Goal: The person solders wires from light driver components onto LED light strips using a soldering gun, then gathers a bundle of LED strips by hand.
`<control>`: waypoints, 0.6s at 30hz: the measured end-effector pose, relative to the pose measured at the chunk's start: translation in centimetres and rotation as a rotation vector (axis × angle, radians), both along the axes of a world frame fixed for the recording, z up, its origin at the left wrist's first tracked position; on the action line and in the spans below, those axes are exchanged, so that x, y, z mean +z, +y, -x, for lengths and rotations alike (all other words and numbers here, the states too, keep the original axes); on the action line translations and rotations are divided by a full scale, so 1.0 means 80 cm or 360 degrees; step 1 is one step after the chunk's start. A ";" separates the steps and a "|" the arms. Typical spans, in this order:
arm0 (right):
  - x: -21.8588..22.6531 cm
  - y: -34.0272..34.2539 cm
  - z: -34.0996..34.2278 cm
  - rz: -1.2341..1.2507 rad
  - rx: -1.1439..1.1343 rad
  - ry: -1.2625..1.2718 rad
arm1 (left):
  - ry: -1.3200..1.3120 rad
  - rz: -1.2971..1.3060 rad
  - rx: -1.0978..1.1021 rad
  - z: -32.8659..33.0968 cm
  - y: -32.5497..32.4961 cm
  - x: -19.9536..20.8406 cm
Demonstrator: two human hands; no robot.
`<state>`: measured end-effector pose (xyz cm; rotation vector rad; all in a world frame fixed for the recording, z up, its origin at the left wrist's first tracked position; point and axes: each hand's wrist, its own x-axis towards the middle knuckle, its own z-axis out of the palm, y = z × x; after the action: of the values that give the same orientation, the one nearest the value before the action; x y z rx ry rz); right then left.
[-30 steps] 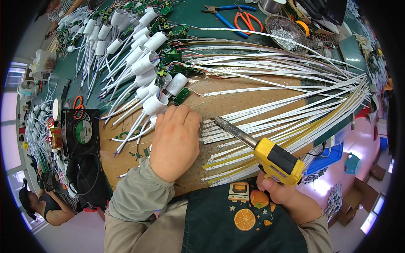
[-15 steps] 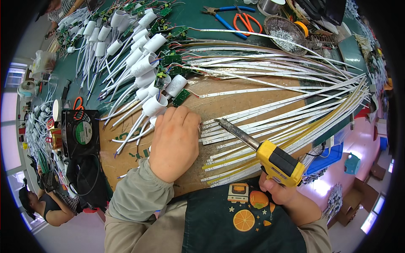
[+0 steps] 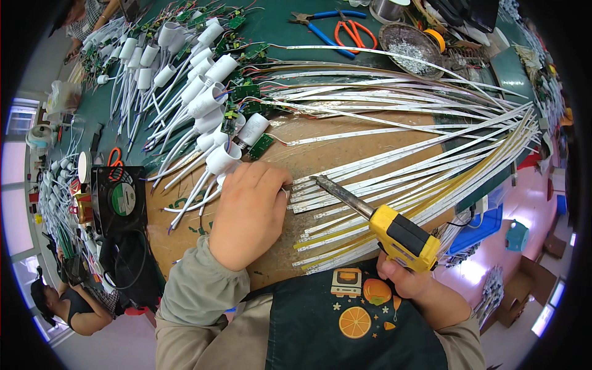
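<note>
My right hand (image 3: 404,277) grips a yellow and black soldering gun (image 3: 404,237). Its dark tip lies close to the near ends of several white LED strips (image 3: 364,166), by the fingers of my left hand (image 3: 250,213). Those left fingers are pinched together; what they hold is hidden beneath the hand. Just beyond them sits a white lamp base (image 3: 223,158) with white leads. Another white lamp base lies behind it, next to a small green circuit board (image 3: 261,145) wired to an LED strip.
Many white lamp bases with wires crowd the left back. Blue-handled nippers (image 3: 327,38), orange-handled pliers (image 3: 356,36) and a bowl of metal bits (image 3: 410,52) lie at the far side. A black fan (image 3: 118,198) stands at the left. Other people are at the left edge.
My left hand has shifted slightly left and nearer to me, its fingers still pinched. The soldering gun has moved a little left, its tip staying by the strip ends.
</note>
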<state>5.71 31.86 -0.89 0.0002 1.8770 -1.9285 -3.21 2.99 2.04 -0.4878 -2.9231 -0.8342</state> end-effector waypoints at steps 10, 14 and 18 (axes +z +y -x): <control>-0.003 0.000 -0.004 0.0035 -0.0020 -0.0043 | -0.0086 -0.0136 -0.0083 0.005 -0.009 0.005; -0.001 -0.002 -0.001 0.0048 -0.0030 -0.0006 | -0.0067 -0.0141 -0.0038 0.004 -0.008 0.003; -0.005 -0.001 -0.005 0.0088 -0.0044 -0.0026 | 0.0046 -0.0106 -0.0005 0.005 -0.004 -0.001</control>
<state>6.08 31.80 -1.32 0.0247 1.8216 -1.9926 -3.58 2.71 1.96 -0.4957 -2.8585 -0.9132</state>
